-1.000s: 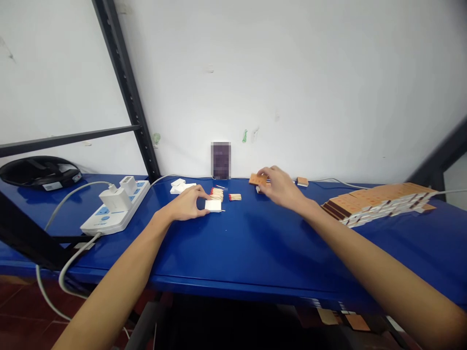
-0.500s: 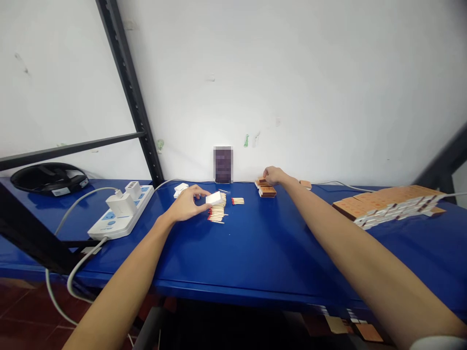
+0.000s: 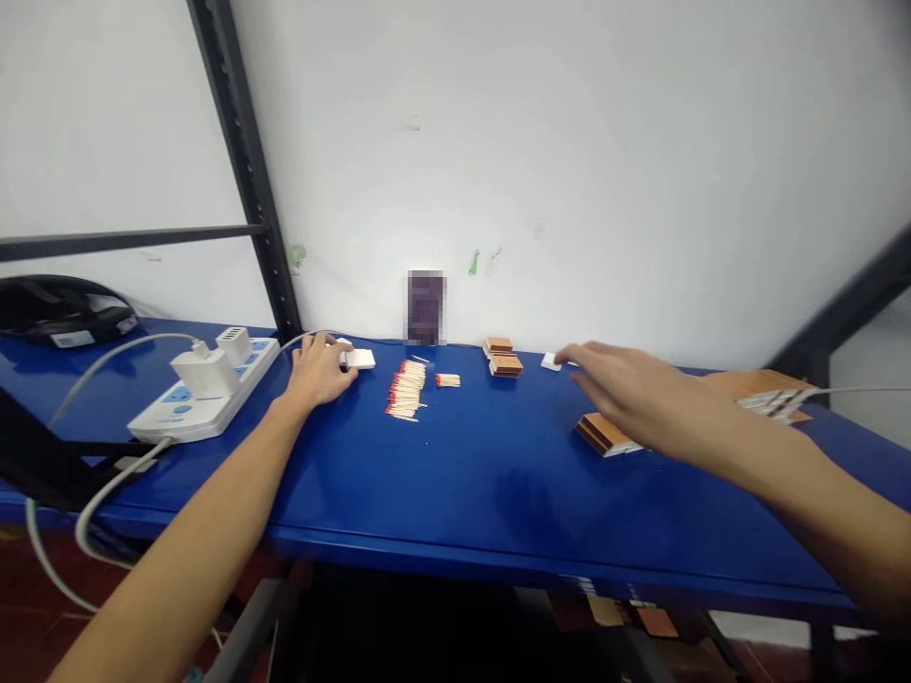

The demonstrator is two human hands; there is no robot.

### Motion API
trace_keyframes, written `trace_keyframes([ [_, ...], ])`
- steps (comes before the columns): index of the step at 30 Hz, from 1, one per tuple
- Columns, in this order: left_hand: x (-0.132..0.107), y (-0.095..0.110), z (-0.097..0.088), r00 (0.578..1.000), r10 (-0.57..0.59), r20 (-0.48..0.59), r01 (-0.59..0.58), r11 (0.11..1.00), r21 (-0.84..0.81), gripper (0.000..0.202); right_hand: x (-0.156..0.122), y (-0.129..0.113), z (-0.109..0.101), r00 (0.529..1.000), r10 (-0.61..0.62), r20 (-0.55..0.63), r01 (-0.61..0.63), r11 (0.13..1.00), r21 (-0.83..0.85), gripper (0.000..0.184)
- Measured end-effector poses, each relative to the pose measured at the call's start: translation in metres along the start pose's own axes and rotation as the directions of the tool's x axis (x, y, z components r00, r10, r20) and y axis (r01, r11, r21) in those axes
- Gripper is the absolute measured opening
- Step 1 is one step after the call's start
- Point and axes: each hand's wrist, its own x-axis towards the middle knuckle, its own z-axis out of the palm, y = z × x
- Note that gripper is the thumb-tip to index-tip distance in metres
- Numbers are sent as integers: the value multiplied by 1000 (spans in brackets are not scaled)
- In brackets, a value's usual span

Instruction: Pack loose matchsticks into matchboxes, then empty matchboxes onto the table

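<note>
My left hand (image 3: 319, 368) is at the back left of the blue table, thumb and fingers closed at the left end of a small white matchbox tray (image 3: 362, 359). Another white piece shows partly behind those fingers. To its right lies a row of loose red-tipped matches (image 3: 405, 389), with a small separate bunch of matches (image 3: 448, 380) beside it. My right hand (image 3: 612, 387) hovers with fingers stretched out and nothing visible in them. Below it are brown-topped matchboxes (image 3: 604, 433); a small white piece (image 3: 550, 361) lies just past its fingertips. Two short stacks of matchboxes (image 3: 505, 364) stand at the back.
A power strip (image 3: 246, 384) with white chargers and cables lies at the left, near a black shelf post (image 3: 249, 161). More matchboxes (image 3: 761, 387) spread at the right under a white cable. A pixelated dark panel (image 3: 425, 308) stands against the wall.
My left hand has carried the white tray left, away from the matches. My right hand has left the back matchbox stack and moved right and nearer. The view has shifted slightly.
</note>
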Motion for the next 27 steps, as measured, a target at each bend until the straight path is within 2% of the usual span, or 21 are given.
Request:
trace_keyframes([
  [3,0,0,1,1000,-30,-6,30,1000,-1,45,-48,19,4,984,-131,118,155,962,-225,30],
  [5,-1,2,1,999,-38,-6,38,999,7,49,-66,31,10,961,-235,148,270,913,-306,41],
  [8,-1,3,2,998,-55,-25,55,998,14,55,-70,42,18,936,-292,197,350,836,-424,59],
  [11,1,0,1,993,-96,-75,93,995,-42,51,-58,47,27,920,-308,243,390,782,-486,66],
  [13,4,-3,1,986,-114,-117,103,990,-99,47,-50,48,33,906,-307,290,416,772,-481,64],
  [16,10,-5,5,985,-101,-141,81,986,-143,46,-40,46,39,890,-282,358,431,777,-459,46],
  [18,15,-3,11,995,-43,-93,32,993,-117,48,-36,42,38,884,-271,381,434,778,-454,35],
  [20,19,-1,17,1000,24,4,-24,998,-59,53,-31,37,32,883,-272,383,435,779,-451,32],
  [23,22,-2,23,989,53,141,-53,999,-2,56,-24,25,19,906,-280,319,399,816,-419,31],
  [25,22,-6,23,986,29,165,-32,999,15,57,-20,15,12,925,-287,250,360,870,-336,28],
  [27,21,-11,21,987,-7,158,2,999,34,54,-15,3,11,939,-295,177,326,927,-184,27],
])
